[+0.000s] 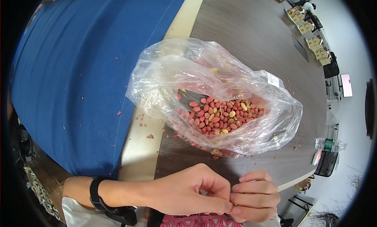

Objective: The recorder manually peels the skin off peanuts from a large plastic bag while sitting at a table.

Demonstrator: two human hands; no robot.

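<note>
Item: red-skinned peanuts [226, 119], oval, a few pale and bare, heaped inside the open bag on the table.
Container: clear, crumpled plastic bag [212, 82], lying on its side, mouth spread towards the hands, presumably so the nuts stay gathered yet within reach.
Left hand [192, 191]: below the bag, black band [95, 193] at wrist; thumb and forefinger bent in to meet the right fingertips.
Right hand [255, 195]: fingers curled side by side, tips against the left's. The closeness suggests fine work on something small; cannot tell whether either hand is clamped on anything.
Support: dark wood-grain table [251, 30] with pale edge; blue fabric [70, 89] to the left; loose reddish flakes [150, 136] scattered on both.
Writing: white tag [273, 80] on the bag, dark print; pink garment [196, 221], lettered; clear plastic bottle [330, 145], green label, too small to read.
</note>
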